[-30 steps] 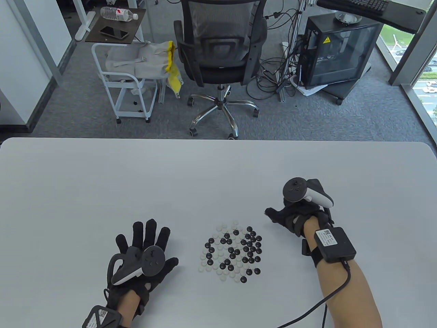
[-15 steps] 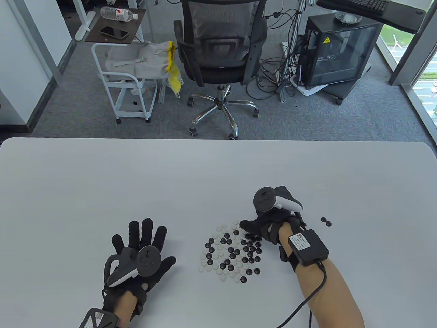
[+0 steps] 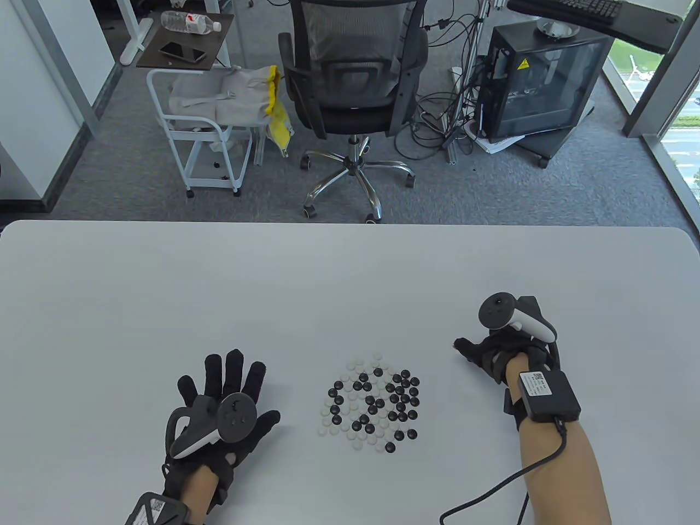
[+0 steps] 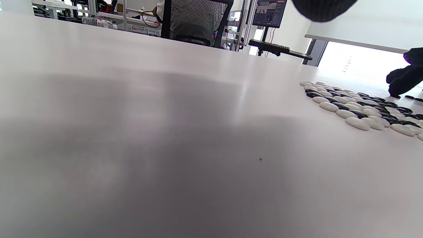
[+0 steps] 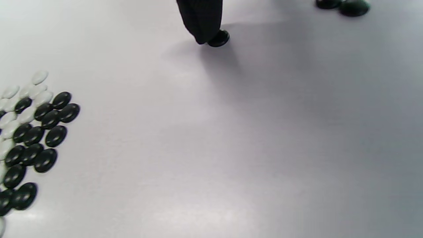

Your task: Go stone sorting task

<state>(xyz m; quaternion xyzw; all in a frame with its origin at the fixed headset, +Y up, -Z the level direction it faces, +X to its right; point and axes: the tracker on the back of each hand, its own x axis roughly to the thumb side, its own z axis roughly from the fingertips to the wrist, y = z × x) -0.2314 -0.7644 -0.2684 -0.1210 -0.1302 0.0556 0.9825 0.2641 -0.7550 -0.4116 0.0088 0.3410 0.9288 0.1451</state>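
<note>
- Right hand (image 3: 495,353) slides one black stone (image 5: 218,38) under a fingertip toward two sorted black stones (image 5: 343,6).
- Mixed pile (image 3: 372,407) mostly remains.
- Left hand (image 3: 224,407) rests flat, fingers spread.

In the table view the right hand (image 3: 495,350) hides the black stones beside it, the right wrist view cuts the pair of black stones (image 5: 342,6) at its top edge, and the left wrist view shows only one fingertip (image 4: 322,8).
</note>
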